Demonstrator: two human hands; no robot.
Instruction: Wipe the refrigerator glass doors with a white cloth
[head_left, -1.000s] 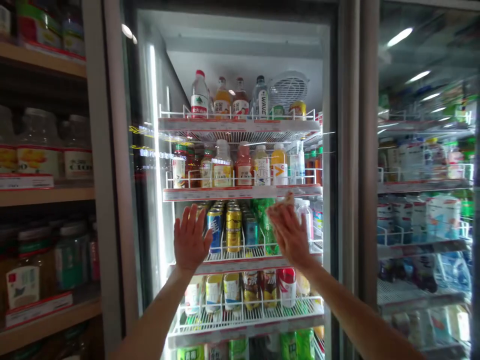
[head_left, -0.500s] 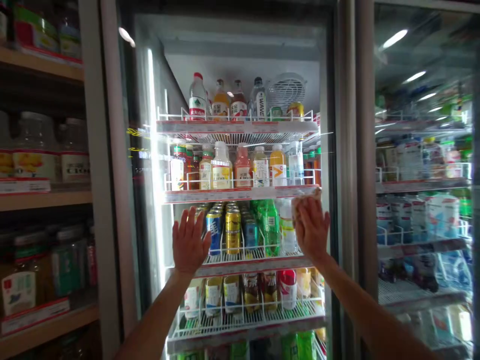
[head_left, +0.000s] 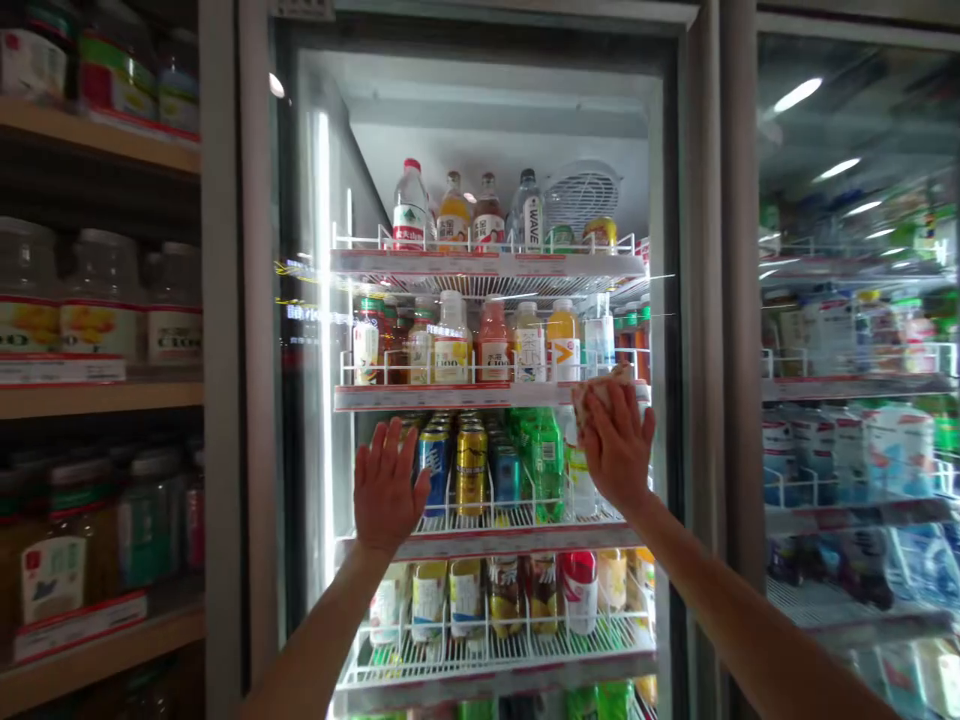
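Two hands (head_left: 388, 487) — four bottles (head_left: 410, 207) topmost.

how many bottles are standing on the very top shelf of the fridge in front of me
4, in a row at the left of the white wire top shelf: a red-capped clear water bottle, an orange juice bottle, a reddish drink bottle, a clear blue-lettered bottle. More may hide behind them.
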